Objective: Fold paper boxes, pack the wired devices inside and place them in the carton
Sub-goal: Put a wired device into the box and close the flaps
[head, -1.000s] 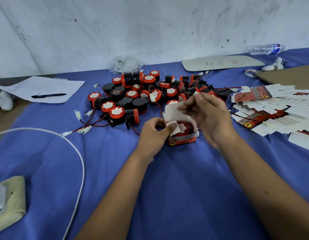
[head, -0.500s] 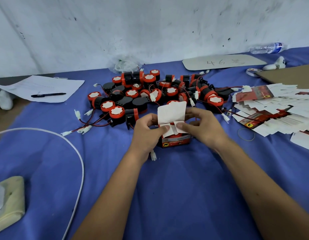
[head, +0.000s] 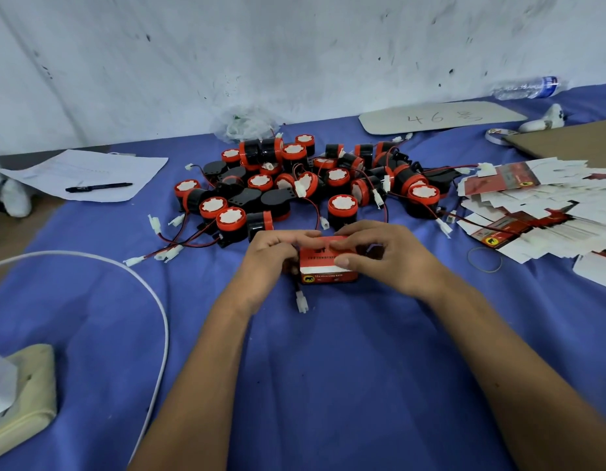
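Note:
A small red and white paper box (head: 323, 268) sits on the blue cloth at the centre, its lid folded down. My left hand (head: 269, 256) grips its left end with curled fingers. My right hand (head: 379, 254) holds its right side, thumb pressing the front edge of the lid. A wire with a white connector (head: 301, 302) sticks out from under the box. Behind it lies a pile of several black and red wired devices (head: 295, 185). Flat unfolded boxes (head: 532, 212) are heaped at the right. A brown carton flap (head: 573, 144) shows at the far right.
A paper sheet with a black pen (head: 98, 187) lies at the back left. A white cable (head: 152, 300) curves across the left side by a beige pouch (head: 26, 399). A rubber band (head: 484, 259), a cardboard sign (head: 441, 117), a plastic bag (head: 247, 125) and a bottle (head: 529, 88) lie around.
The box's upright white lid flap has been folded down over the side flaps, closing the box. Both hands moved from the inner flaps onto the lid and ends.

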`<state>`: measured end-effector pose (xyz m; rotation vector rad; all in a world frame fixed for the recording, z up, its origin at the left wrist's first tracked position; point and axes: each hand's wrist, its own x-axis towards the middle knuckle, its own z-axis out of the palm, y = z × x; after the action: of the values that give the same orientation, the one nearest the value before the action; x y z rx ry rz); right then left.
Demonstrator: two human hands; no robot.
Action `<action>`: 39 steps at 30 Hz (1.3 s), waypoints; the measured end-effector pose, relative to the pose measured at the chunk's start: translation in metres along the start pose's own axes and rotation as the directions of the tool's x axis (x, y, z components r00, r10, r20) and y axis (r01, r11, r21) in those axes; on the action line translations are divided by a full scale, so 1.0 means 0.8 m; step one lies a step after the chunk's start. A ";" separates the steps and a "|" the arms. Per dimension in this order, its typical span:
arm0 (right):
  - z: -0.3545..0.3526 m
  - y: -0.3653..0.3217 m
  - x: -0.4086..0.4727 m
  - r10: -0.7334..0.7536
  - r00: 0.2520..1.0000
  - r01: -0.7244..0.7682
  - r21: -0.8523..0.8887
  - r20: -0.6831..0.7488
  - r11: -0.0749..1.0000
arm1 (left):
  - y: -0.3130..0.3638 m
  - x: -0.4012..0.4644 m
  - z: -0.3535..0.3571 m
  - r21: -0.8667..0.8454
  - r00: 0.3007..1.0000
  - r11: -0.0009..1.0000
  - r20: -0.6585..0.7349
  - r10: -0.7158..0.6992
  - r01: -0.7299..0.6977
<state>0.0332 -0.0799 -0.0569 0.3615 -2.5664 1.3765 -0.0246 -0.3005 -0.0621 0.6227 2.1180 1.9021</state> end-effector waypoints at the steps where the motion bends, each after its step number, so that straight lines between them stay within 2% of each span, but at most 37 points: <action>1: 0.001 -0.001 0.001 -0.030 0.999 0.029 -0.065 -0.025 0.997 | -0.001 -0.002 -0.004 0.041 0.999 0.999 0.027 0.022 -0.023; 4: 0.001 -0.003 0.001 -0.126 0.992 0.117 -0.204 -0.028 0.972 | -0.006 -0.006 -0.010 0.260 0.989 0.956 0.096 0.110 -0.132; 7: -0.001 -0.004 0.001 -0.152 0.988 0.150 -0.141 -0.005 0.979 | -0.006 -0.006 -0.010 0.281 0.987 0.949 0.108 0.117 -0.143; 12: 0.008 0.000 0.004 -0.227 0.974 0.218 -0.292 0.002 0.931 | -0.011 -0.004 -0.003 0.404 0.975 0.888 0.059 0.216 -0.221; 16: 0.008 0.005 0.004 -0.215 0.977 0.207 -0.307 0.010 0.929 | -0.010 -0.004 -0.001 0.402 0.977 0.891 0.057 0.205 -0.211; 21: 0.014 -0.001 0.001 -0.270 0.962 0.268 -0.343 0.045 0.900 | -0.006 -0.007 -0.002 0.442 0.970 0.863 0.106 0.219 -0.243; 27: 0.014 0.000 0.002 -0.289 0.957 0.273 -0.314 -0.004 0.909 | -0.005 -0.007 0.000 0.463 0.963 0.844 0.122 0.242 -0.271; 32: 0.018 -0.003 0.007 -0.229 0.965 0.182 -0.308 -0.124 0.934 | -0.004 -0.005 0.004 0.482 0.960 0.830 0.118 0.255 -0.280; 39: 0.025 0.004 0.002 -0.141 0.982 0.133 -0.069 -0.124 0.989 | -0.007 -0.004 0.003 0.467 0.949 0.828 0.095 0.301 -0.310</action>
<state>0.0292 -0.0949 -0.0700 0.4169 -2.4234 1.2304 -0.0214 -0.3001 -0.0684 1.1350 2.6291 1.4810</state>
